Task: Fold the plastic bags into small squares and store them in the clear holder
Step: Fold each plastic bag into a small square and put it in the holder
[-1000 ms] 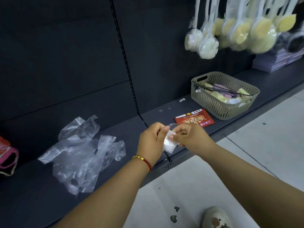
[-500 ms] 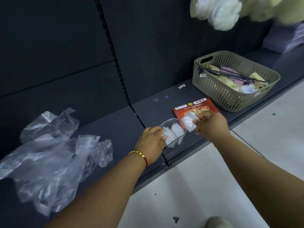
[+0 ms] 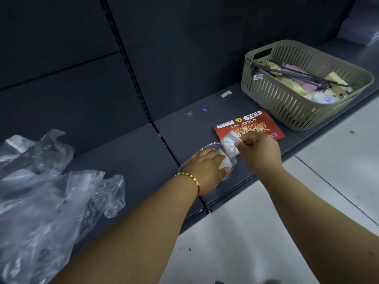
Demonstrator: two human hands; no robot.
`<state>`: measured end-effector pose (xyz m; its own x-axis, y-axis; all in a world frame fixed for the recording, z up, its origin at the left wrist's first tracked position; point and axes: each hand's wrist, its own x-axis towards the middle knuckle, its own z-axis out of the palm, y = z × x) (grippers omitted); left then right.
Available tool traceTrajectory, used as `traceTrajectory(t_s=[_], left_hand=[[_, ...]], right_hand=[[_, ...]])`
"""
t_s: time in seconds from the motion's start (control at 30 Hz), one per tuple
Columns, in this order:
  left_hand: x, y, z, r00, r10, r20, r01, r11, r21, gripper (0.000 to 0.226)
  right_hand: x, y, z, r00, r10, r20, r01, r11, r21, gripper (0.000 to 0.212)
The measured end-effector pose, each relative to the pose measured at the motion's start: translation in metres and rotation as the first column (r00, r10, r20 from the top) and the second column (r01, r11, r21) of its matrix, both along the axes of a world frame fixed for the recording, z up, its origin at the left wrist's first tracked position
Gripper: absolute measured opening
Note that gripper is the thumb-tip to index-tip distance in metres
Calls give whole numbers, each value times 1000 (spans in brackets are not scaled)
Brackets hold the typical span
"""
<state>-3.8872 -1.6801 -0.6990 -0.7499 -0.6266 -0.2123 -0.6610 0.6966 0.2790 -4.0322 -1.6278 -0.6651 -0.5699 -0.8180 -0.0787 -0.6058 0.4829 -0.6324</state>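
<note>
At the front edge of the dark shelf (image 3: 127,152), the left hand (image 3: 207,170) gripped the clear holder (image 3: 206,146), which held white folded squares. Just above it the right hand (image 3: 260,151) pinched a folded bag (image 3: 229,143), small, square and milky. Crumpled transparent plastic bags (image 3: 47,193) lay toward the left end. Behind was a red leaflet (image 3: 258,123) printed "7.1-7.31", then a beige slotted basket (image 3: 287,105) with mixed packets.

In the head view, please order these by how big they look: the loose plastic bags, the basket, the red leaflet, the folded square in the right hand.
1. loose plastic bags, though nearest the camera
2. basket
3. red leaflet
4. folded square, pinched by the right hand
</note>
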Motion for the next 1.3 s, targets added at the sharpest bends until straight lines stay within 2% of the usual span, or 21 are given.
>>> traceTrajectory(t_s=[0.13,0.53,0.63,0.8,1.0,1.2,1.3], left_hand=[[1,-4,-3,998,-68,8,68,993,-97,49],[3,-8,-3,997,-74,16,75,995,-70,47],[7,-6,-3,996,-83,30,84,996,-36,46],[13,-5,-4,996,-78,34,79,997,-17,46],[14,-4,-9,994,-90,57,92,995,-35,47],[9,-6,-17,993,-110,44,110,994,-12,49],[10,-5,-14,993,-107,49,107,994,1,48]], right_hand=[[-1,-5,-6,1000,22,-17,-21,1000,18,21],[-4,-6,-23,999,17,34,-16,1000,-18,16],[2,-9,-26,999,48,-1,-48,999,4,16],[8,-16,-36,970,143,-196,-115,982,146,15],[12,-13,-33,985,77,-155,-79,997,-7,14],[14,-9,-46,985,109,-132,-105,994,35,11],[16,-11,-51,969,142,-203,-133,989,57,15]])
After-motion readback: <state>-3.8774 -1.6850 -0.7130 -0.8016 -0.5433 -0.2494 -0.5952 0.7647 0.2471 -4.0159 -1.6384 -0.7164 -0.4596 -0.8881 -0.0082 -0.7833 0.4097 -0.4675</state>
